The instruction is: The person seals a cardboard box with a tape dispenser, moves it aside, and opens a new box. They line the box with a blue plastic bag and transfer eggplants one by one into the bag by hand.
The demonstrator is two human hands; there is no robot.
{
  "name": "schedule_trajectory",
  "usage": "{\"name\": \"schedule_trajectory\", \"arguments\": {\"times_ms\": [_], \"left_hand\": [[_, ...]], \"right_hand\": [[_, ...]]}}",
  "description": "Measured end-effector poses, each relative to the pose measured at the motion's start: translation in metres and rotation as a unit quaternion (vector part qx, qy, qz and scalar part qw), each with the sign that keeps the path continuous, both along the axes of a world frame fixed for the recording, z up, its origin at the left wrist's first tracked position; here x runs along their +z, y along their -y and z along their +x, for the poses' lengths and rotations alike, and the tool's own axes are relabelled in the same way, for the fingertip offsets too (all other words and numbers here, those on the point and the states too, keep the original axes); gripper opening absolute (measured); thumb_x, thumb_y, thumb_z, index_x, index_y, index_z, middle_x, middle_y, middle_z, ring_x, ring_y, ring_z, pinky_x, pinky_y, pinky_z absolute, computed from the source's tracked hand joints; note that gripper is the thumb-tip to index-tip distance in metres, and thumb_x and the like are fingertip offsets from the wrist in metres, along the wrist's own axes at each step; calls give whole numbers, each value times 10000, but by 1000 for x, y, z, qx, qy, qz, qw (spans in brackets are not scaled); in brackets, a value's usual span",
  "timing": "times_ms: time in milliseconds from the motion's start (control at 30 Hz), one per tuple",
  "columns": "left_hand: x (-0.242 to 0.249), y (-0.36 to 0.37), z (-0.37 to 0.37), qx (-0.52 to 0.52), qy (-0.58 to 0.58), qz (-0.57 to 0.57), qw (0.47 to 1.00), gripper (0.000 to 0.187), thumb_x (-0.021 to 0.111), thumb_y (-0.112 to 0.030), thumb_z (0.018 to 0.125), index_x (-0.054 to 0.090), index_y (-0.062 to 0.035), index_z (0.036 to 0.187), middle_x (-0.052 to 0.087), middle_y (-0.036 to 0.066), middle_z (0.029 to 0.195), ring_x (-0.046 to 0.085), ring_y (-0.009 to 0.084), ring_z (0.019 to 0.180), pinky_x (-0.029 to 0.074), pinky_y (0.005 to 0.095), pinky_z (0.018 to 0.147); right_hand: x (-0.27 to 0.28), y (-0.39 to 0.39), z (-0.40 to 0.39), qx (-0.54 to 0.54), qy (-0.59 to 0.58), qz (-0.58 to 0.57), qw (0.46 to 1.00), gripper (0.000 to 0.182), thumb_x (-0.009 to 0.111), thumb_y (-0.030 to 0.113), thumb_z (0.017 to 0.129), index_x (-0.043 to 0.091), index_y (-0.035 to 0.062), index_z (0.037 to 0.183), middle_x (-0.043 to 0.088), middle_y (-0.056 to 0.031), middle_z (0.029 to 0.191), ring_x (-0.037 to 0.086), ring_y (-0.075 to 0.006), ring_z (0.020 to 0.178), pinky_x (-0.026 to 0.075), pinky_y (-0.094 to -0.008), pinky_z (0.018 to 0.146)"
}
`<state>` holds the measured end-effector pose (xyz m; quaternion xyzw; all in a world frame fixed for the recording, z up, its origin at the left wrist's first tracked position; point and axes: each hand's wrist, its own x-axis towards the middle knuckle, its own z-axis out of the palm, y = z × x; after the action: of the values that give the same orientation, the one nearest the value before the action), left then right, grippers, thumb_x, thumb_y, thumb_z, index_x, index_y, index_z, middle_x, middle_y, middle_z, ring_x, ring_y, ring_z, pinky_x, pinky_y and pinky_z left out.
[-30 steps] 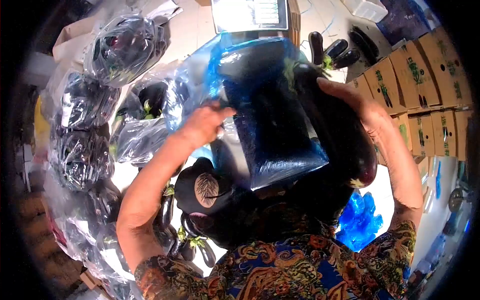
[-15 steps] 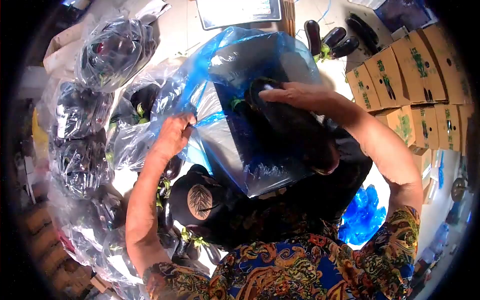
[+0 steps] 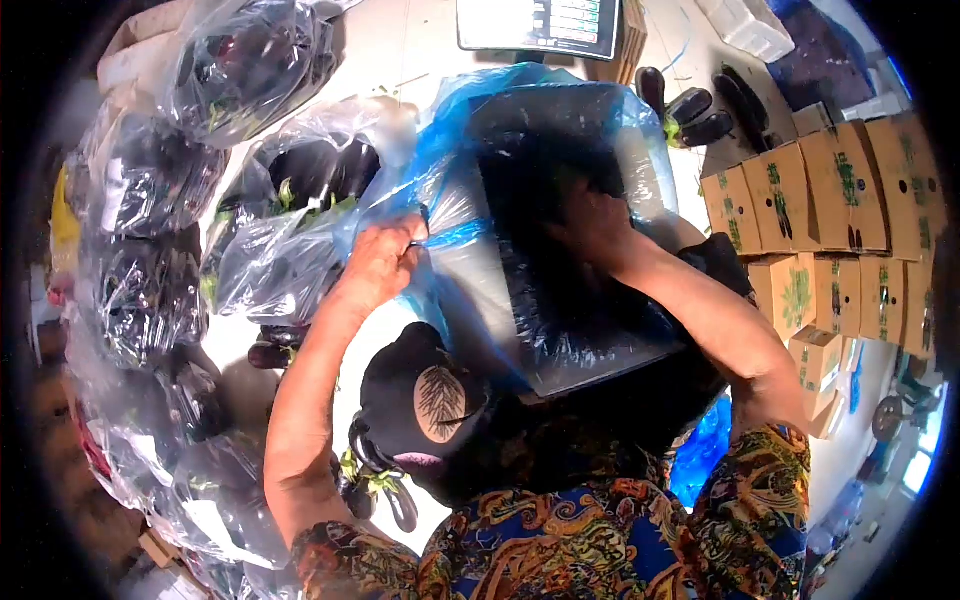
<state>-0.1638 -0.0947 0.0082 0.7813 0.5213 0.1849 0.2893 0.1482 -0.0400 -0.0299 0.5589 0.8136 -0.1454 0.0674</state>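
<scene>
In front of me is a box lined with a blue plastic bag, its inside very dark. My left hand is closed on a gathered piece of the bag at the left side. My right hand reaches down inside the lined box. Its fingertips fade into the shadow, so I cannot make out whether they hold an eggplant. To the left of my left hand, a clear bag lies partly around dark eggplants.
Filled clear bags line the left side. Printed cartons are stacked at right. Loose eggplants lie beyond the box, near a display panel. A black cap with a leaf patch sits close to my body.
My right hand has moved down into the lined box. The large eggplant it held is no longer visible in the dark interior. My left hand still grips the bag.
</scene>
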Motion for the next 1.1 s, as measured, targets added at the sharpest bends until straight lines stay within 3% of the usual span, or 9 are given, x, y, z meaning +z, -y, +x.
{"name": "schedule_trajectory", "arguments": {"times_ms": [133,167,200,333,400,533,767,933,1100], "left_hand": [[13,6,4,-10,-32,13,999,215,593,28,782,588,7,995,616,201,907,599,392,806,473,405,698],[25,10,-1,0,-20,-102,995,237,617,12,797,599,14,1034,634,195,952,627,359,854,494,389,729],[27,20,-9,-33,47,6,998,232,652,-29,826,608,16,1050,652,167,985,645,296,909,510,362,781],[80,82,-61,137,336,-191,912,271,662,-118,880,613,2,1118,666,89,1015,626,177,934,496,303,851],[76,121,-95,269,349,-163,883,238,638,-121,901,623,-18,1115,661,68,1010,618,147,913,492,285,845],[-22,235,-128,479,289,-171,811,260,646,-137,892,596,-35,1126,614,1,1001,561,122,955,455,294,895],[-221,466,-10,598,41,-323,732,568,783,-247,703,555,-56,1187,625,167,1013,622,318,941,500,391,835],[-217,469,54,656,40,-355,665,723,811,-256,653,425,-69,1235,581,210,1064,568,389,1024,467,470,873],[-221,469,37,628,87,-372,679,761,838,-276,620,441,-80,1239,613,169,1103,606,331,1019,483,429,882]], "right_hand": [[3,0,-1,22,129,72,989,749,630,564,784,466,-37,1200,624,-220,986,648,-355,888,544,-440,725],[-3,1,-2,29,156,98,982,743,632,569,780,478,-31,1191,623,-206,973,646,-339,886,546,-425,714],[-8,-2,2,48,172,91,980,740,609,598,782,493,-11,1187,618,-168,974,634,-311,904,541,-400,695],[10,13,1,161,246,186,938,696,486,521,901,386,27,1381,550,-175,1274,505,-320,1193,389,-444,996],[-5,1,17,179,268,167,932,661,507,487,893,418,28,1360,539,-174,1292,499,-340,1196,397,-443,985],[20,1,0,61,205,12,977,563,579,400,861,490,76,1312,544,-180,1277,538,-386,1117,460,-437,907],[21,16,6,237,154,88,955,413,650,169,792,579,71,1188,582,-236,1165,641,-397,830,539,-437,685],[38,27,-6,282,129,109,944,437,687,95,731,615,100,1162,584,-247,1192,660,-364,779,552,-390,657],[18,15,19,300,119,118,939,263,642,96,769,667,53,1027,533,-251,1282,666,-354,828,551,-389,699]]}}
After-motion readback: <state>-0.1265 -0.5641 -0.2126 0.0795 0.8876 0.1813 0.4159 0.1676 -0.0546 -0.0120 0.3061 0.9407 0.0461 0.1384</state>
